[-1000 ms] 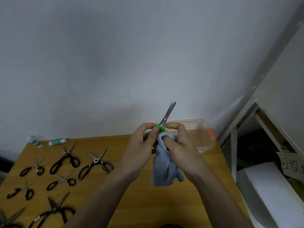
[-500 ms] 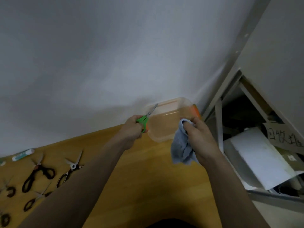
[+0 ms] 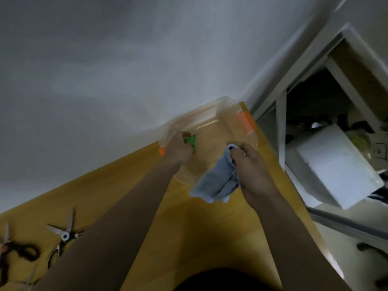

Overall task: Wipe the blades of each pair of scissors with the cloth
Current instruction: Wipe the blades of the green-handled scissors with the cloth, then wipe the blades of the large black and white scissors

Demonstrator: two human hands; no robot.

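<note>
Head | left hand grips green scissors over clear box | right hand clutches cloth near table edge

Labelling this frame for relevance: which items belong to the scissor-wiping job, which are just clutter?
Job:
- green-handled scissors, held in left hand
- blue cloth, gripped by right hand
- black-handled scissors on the table
- clear plastic box, under the green pair

Clutter:
- white foam block
- shelf frame
</note>
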